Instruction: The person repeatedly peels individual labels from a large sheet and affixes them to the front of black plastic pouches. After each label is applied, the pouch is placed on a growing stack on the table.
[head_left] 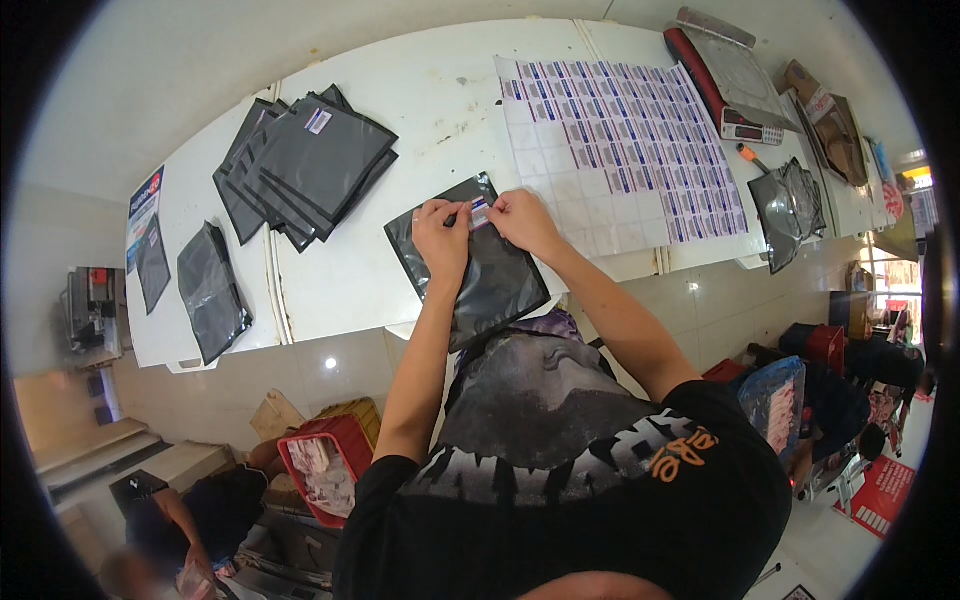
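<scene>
A black plastic bag lies flat at the table's near edge, in front of my body. Near its far end is a small white, blue and red label. My right hand pinches the label's right side between thumb and fingertips. At the label's left, my left hand is closed with its fingers curled down on the bag. A small dark spot shows by the left fingers; I cannot tell what they hold. A sheet of similar labels lies to the right, with its near-left part peeled bare.
Stacked black bags, some overlapping, lie at the left, one labelled. Another black bag rests nearer the left edge. At the right are a red scale, an orange-tipped tool and crumpled black bags. Red crates and people are behind.
</scene>
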